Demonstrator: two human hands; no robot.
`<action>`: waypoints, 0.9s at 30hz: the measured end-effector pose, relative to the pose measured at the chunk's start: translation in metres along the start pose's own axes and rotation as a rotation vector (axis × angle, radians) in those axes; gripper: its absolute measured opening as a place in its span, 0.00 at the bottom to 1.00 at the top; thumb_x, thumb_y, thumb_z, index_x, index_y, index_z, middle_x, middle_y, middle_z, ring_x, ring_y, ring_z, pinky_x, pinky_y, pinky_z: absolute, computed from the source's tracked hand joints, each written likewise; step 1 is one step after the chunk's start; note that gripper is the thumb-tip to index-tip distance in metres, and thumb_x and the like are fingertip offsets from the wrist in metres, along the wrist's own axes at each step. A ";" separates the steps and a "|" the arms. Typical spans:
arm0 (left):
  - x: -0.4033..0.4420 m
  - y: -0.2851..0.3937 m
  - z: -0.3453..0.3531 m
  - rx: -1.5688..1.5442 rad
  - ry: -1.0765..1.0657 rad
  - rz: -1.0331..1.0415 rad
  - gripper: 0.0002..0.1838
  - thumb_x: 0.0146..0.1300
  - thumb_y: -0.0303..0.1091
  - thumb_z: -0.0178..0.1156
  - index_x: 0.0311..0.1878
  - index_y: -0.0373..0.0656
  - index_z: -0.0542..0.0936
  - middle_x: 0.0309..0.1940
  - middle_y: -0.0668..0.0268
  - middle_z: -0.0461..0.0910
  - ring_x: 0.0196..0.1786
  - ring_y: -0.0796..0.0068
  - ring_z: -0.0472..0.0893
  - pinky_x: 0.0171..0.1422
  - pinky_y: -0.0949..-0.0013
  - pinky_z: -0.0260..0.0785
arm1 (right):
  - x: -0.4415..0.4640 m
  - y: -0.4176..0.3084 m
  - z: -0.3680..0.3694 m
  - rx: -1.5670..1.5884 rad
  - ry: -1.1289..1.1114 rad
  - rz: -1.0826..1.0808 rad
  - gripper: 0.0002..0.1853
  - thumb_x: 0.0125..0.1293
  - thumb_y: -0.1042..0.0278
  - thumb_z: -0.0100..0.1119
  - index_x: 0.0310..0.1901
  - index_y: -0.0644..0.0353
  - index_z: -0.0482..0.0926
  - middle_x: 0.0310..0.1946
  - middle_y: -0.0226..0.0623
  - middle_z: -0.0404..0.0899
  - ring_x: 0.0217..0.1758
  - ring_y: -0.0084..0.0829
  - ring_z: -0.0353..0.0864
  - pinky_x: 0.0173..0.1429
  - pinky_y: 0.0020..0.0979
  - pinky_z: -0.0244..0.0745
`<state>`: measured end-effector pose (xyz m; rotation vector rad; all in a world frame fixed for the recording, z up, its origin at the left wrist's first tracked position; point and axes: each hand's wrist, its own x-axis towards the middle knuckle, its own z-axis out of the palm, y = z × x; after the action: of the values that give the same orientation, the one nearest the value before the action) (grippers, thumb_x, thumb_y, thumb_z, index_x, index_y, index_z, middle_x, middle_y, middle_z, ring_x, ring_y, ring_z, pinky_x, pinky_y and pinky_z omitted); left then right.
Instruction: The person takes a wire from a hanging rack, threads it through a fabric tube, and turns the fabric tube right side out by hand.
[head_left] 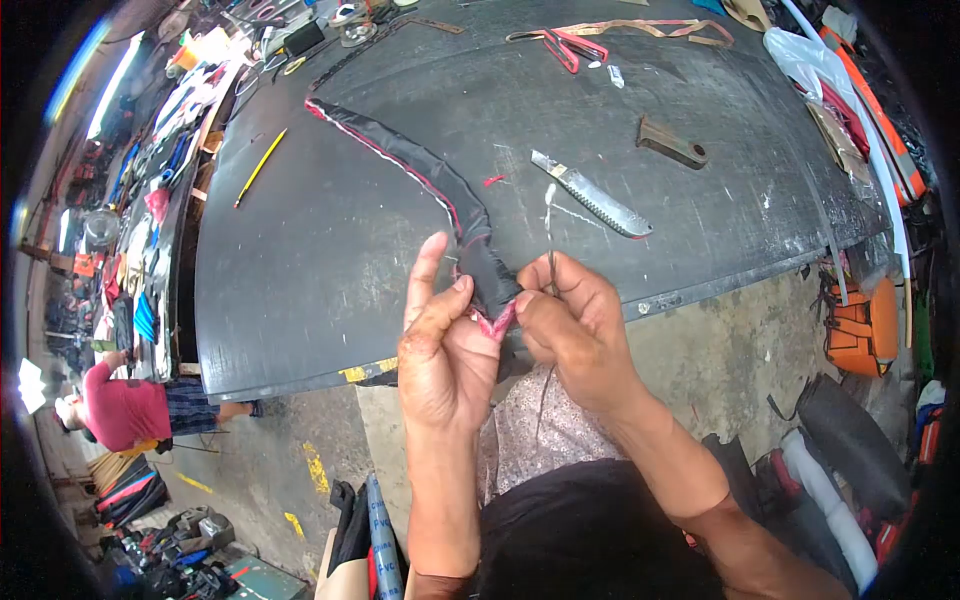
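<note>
A long black fabric strip (415, 158) with a red and white edge runs from the upper left of the dark table down to both hands. My left hand (445, 350) is closed on the strip's near end, thumb on top and index finger raised. Pinched at the right side of that same end, my right hand (570, 315) has its thumb and fingers together. A thin dark cord rises beside the right fingers and another hangs below them. Reddish material shows between the two hands.
On the dark table (330, 270) are a serrated knife (600, 202), a metal piece (672, 142), a yellow pencil (262, 167) and red-handled scissors (573, 48). A person in a red shirt (122, 408) is at the left. An orange bag (862, 328) lies right.
</note>
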<state>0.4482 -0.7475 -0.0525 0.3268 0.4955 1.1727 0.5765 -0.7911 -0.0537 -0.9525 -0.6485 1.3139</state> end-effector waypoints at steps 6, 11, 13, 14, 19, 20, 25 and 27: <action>0.014 -0.002 0.002 0.013 -0.083 -0.054 0.20 0.76 0.23 0.53 0.69 0.39 0.67 0.61 0.47 0.76 0.56 0.56 0.83 0.58 0.58 0.82 | -0.003 -0.003 0.000 -0.118 0.009 -0.058 0.02 0.75 0.72 0.58 0.43 0.58 0.75 0.26 0.18 0.68 0.22 0.09 0.58 0.25 0.19 0.51; 0.027 0.002 0.003 -0.024 -0.048 0.064 0.20 0.74 0.21 0.55 0.67 0.38 0.68 0.59 0.48 0.78 0.57 0.54 0.84 0.63 0.51 0.82 | -0.033 -0.008 -0.017 -0.144 0.102 0.180 0.04 0.75 0.70 0.61 0.46 0.58 0.77 0.30 0.20 0.71 0.24 0.09 0.62 0.26 0.18 0.54; 0.029 0.003 0.004 0.017 -0.032 0.080 0.21 0.73 0.18 0.56 0.67 0.38 0.68 0.57 0.49 0.79 0.56 0.55 0.85 0.63 0.50 0.83 | -0.052 0.009 -0.026 -0.227 0.087 0.162 0.05 0.75 0.71 0.61 0.47 0.60 0.78 0.30 0.21 0.73 0.26 0.10 0.64 0.28 0.18 0.57; 0.030 0.002 0.003 0.019 -0.038 0.079 0.21 0.73 0.18 0.56 0.67 0.38 0.68 0.57 0.49 0.79 0.56 0.55 0.85 0.63 0.50 0.83 | -0.060 0.019 -0.029 -0.312 0.074 0.148 0.06 0.74 0.73 0.62 0.48 0.62 0.80 0.31 0.23 0.74 0.28 0.11 0.67 0.30 0.17 0.60; 0.032 0.000 -0.008 0.223 -0.030 0.197 0.18 0.70 0.16 0.59 0.62 0.36 0.74 0.55 0.50 0.81 0.51 0.57 0.87 0.60 0.52 0.85 | -0.080 0.043 -0.034 -0.525 0.067 -0.160 0.08 0.73 0.75 0.63 0.51 0.65 0.83 0.31 0.25 0.75 0.31 0.14 0.70 0.34 0.18 0.63; 0.033 0.001 -0.008 0.219 -0.027 0.189 0.17 0.70 0.16 0.60 0.60 0.35 0.76 0.55 0.50 0.81 0.50 0.58 0.87 0.59 0.52 0.86 | -0.079 0.043 -0.035 -0.557 0.085 -0.210 0.08 0.73 0.75 0.63 0.51 0.65 0.83 0.30 0.25 0.75 0.31 0.14 0.70 0.34 0.18 0.63; 0.033 -0.002 -0.006 0.219 -0.023 0.197 0.13 0.69 0.17 0.61 0.56 0.33 0.80 0.55 0.49 0.82 0.51 0.57 0.87 0.59 0.52 0.86 | -0.060 0.026 -0.027 -0.606 0.104 -0.318 0.09 0.73 0.75 0.63 0.51 0.66 0.85 0.28 0.24 0.74 0.31 0.13 0.69 0.35 0.18 0.62; 0.032 -0.004 -0.002 0.224 -0.025 0.199 0.14 0.69 0.17 0.61 0.57 0.33 0.80 0.55 0.49 0.82 0.52 0.56 0.87 0.59 0.52 0.86 | -0.058 0.023 -0.025 -0.599 0.089 -0.322 0.09 0.73 0.75 0.63 0.52 0.66 0.85 0.29 0.23 0.75 0.30 0.13 0.68 0.35 0.19 0.61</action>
<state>0.4595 -0.7193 -0.0624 0.5939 0.5833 1.3067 0.5758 -0.8534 -0.0786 -1.3116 -1.1082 0.7928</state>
